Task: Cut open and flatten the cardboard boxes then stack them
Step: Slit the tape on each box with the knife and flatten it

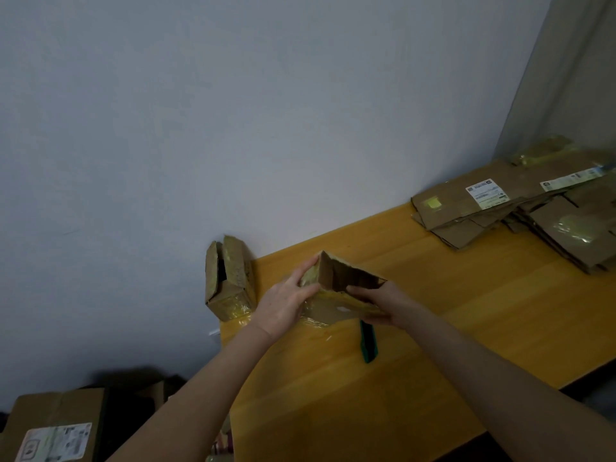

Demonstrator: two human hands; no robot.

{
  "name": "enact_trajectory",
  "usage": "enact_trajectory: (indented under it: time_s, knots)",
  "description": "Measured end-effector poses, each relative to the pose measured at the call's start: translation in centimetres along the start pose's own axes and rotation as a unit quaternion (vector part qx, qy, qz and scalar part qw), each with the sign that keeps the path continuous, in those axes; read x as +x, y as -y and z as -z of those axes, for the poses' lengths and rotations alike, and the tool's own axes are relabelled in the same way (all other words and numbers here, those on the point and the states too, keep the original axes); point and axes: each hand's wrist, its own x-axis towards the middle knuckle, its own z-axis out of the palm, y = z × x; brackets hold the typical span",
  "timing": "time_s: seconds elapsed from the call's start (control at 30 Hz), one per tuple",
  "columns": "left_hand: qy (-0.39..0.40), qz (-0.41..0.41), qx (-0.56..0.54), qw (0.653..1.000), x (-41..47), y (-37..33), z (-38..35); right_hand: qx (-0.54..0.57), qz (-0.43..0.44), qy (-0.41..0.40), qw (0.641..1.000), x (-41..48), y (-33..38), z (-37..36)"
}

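A small brown cardboard box [336, 295] with yellowish tape, its top open, sits on the wooden table [433, 328] between both hands. My left hand [283, 301] grips its left end, thumb over the flap. My right hand [380, 303] holds the right side, fingers curled over the open rim into the box. A green box cutter [368, 341] lies on the table just in front of the box. Another taped small box [228, 281] stands at the table's far left corner against the wall. Flattened boxes [520, 208] are stacked at the far right.
A grey wall runs along the table's back edge, with a curtain [573, 68] at the far right. A larger labelled cardboard box [56, 425] sits on the floor at lower left. The table's front edge falls away at lower right.
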Motion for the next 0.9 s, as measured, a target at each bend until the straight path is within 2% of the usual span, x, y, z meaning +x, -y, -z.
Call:
enact_trajectory:
  time_s: [0.1,0.17,0.2,0.27,0.33,0.37,0.4,0.43,0.53,0.67,0.73,0.77,0.83,0.9]
  knots:
    - [-0.007,0.020,-0.049,0.999,0.1,-0.1,-0.1,-0.018,0.025,-0.037,0.999,0.5,-0.1,-0.6]
    - [0.000,0.123,-0.175,0.977,0.2,-0.3,0.5,0.011,0.015,-0.037,0.999,1.0,-0.2,-0.7]
    - [-0.002,0.205,-0.269,0.941,0.4,-0.5,1.0,0.031,0.015,-0.043,0.998,1.2,-0.2,-0.7]
    - [-0.027,0.337,-0.439,0.833,0.7,-0.8,1.9,0.053,0.027,-0.071,0.996,1.1,-0.1,-0.9]
    - [-0.056,0.415,-0.534,0.734,0.9,-0.6,2.4,0.036,0.052,-0.096,0.993,1.1,0.0,-1.1]
    - [-0.063,0.442,-0.561,0.697,0.9,-0.5,2.6,0.018,0.067,-0.107,0.992,1.1,0.0,-1.3]
    - [-0.054,0.462,-0.573,0.675,0.9,-0.3,2.7,0.002,0.083,-0.118,0.990,1.1,-0.1,-1.5]
    - [-0.029,0.480,-0.563,0.672,1.0,-0.1,2.8,-0.019,0.099,-0.130,0.986,1.2,-0.1,-1.7]
    - [0.079,0.531,-0.445,0.717,1.3,0.3,2.8,-0.095,0.150,-0.161,0.971,1.2,-0.3,-2.2]
    - [0.131,0.534,-0.356,0.756,2.3,-0.2,1.6,-0.157,0.204,-0.151,0.954,0.7,-0.5,-3.2]
    - [0.139,0.529,-0.271,0.792,2.7,0.1,0.8,-0.161,0.220,-0.131,0.953,0.4,-0.7,-3.7]
    - [0.132,0.537,-0.236,0.799,2.7,0.3,0.5,-0.159,0.223,-0.125,0.954,0.3,-0.9,-3.8]
    - [0.110,0.541,-0.217,0.805,2.3,1.1,-0.5,-0.163,0.223,-0.121,0.954,0.2,-1.2,-3.7]
    - [0.087,0.511,-0.254,0.817,1.9,0.9,-0.4,-0.162,0.224,-0.119,0.953,0.1,-1.2,-3.0]
